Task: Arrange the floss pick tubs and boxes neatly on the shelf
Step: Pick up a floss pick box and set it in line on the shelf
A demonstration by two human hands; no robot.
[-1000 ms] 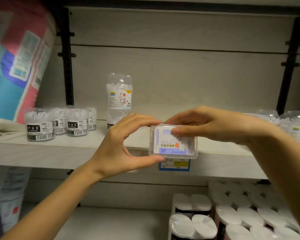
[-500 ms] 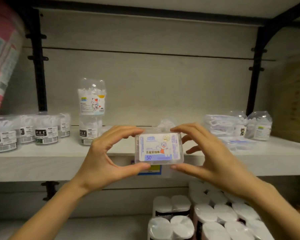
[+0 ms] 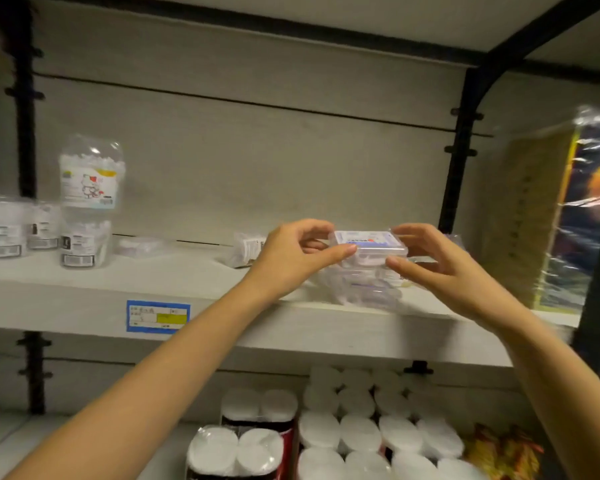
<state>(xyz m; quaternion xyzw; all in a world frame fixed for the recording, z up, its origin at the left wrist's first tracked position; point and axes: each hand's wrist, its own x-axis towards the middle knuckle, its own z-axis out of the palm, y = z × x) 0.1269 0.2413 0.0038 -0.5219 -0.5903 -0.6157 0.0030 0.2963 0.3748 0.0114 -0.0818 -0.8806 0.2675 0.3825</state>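
A clear flat floss pick box [image 3: 369, 243] with a white and blue label lies flat between my two hands, on top of a stack of similar clear boxes [image 3: 364, 289] at the right of the pale shelf [image 3: 84, 306]. My left hand [image 3: 291, 258] pinches its left end, my right hand [image 3: 437, 268] its right end. At the left stand round floss tubs [image 3: 0, 230], with a taller cartoon-labelled tub [image 3: 90, 173] stacked on another tub [image 3: 84, 242]. A clear bag [image 3: 245, 249] lies behind my left hand.
A flat clear box [image 3: 139, 244] lies mid-shelf. A wrapped yellow pack [image 3: 548, 216] stands at the shelf's right end beside a black upright [image 3: 459, 150]. A blue price tag [image 3: 158, 316] sits on the shelf edge. Below are packs of white-lidded tubs [image 3: 361, 434].
Both hands carried the box from in front of the shelf edge to the right and up, tipping it flat onto the stack. The view swung right.
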